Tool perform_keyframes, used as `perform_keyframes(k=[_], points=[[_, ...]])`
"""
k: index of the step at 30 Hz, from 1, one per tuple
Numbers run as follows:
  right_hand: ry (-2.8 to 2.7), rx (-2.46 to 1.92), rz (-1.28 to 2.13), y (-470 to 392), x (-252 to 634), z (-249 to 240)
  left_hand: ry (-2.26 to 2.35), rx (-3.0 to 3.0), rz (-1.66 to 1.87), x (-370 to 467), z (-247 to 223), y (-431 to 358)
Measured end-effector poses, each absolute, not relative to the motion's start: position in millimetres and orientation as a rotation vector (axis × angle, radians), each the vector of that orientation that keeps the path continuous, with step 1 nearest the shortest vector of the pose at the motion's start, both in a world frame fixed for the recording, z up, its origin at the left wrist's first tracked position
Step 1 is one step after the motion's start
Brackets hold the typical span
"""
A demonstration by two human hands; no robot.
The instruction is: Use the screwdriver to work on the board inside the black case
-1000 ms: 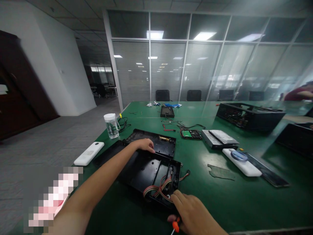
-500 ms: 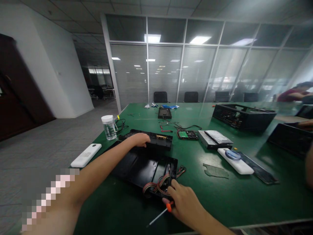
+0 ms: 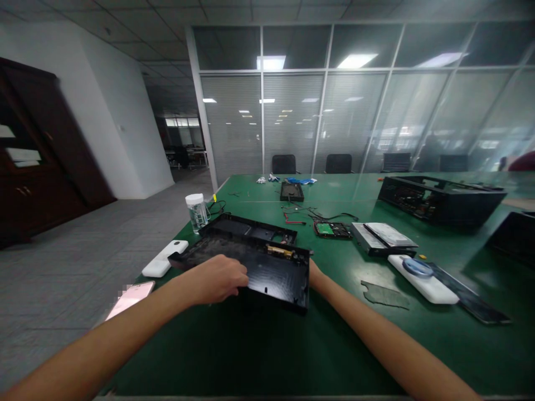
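so, the left grip point(image 3: 229, 278) is narrow, pinching the near long edge of the black panel point(image 3: 278, 281); over at the panel's 4 o'clock end the right grip point(image 3: 316, 274) slips out of sight behind it, so i cannot tell whether it is wide or narrow; the panel tilts above the near part of the green surface point(image 3: 259, 356), a black tray point(image 3: 232, 225) just beyond at 12 o'clock, contact between them unclear; good handling here, i'd judge, means sharing the weight between both ends, turning slowly, and minding the brass-coloured strip point(image 3: 280, 252) toward 2 o'clock and the bottle point(image 3: 195, 214) near 11; as for its lie, the long axis runs roughly 10 to 4 o'clock, hollow face up and toward the person, right end nearer
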State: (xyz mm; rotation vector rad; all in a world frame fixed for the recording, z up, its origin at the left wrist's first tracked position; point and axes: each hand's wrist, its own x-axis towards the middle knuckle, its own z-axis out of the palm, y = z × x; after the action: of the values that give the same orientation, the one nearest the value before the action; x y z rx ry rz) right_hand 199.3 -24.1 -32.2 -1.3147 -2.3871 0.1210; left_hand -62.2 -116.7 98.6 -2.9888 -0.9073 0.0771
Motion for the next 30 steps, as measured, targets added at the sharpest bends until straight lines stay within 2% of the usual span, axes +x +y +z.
perform_keyframes(k=[4, 14, 19, 23, 26, 30], points=[[-2.586, -1.071, -0.08, -16, 221, -47, -0.895, -2.989, 0.098, -70, 75, -133], [-2.644, -0.953, -0.284, -6, 256, -52, -1.0, -2.887, 0.34, -62, 38, -133], [-2.563, -1.025, -0.42, 4, 288, -54, -1.15, -2.82, 0.405, -67, 26, -115], [-2.414, -1.158, -0.359, 11, 316, -55, -1.343, -2.885, 0.489, -73, 33, -96], [-2.409, -1.094, -0.21, 8, 307, -55, -1.345, -3.112, 0.355, -63, 38, -78], [-2.456, -0.986, -0.063, 3, 270, -57, -1.119, -3.081, -0.112, -26, 22, -54]])
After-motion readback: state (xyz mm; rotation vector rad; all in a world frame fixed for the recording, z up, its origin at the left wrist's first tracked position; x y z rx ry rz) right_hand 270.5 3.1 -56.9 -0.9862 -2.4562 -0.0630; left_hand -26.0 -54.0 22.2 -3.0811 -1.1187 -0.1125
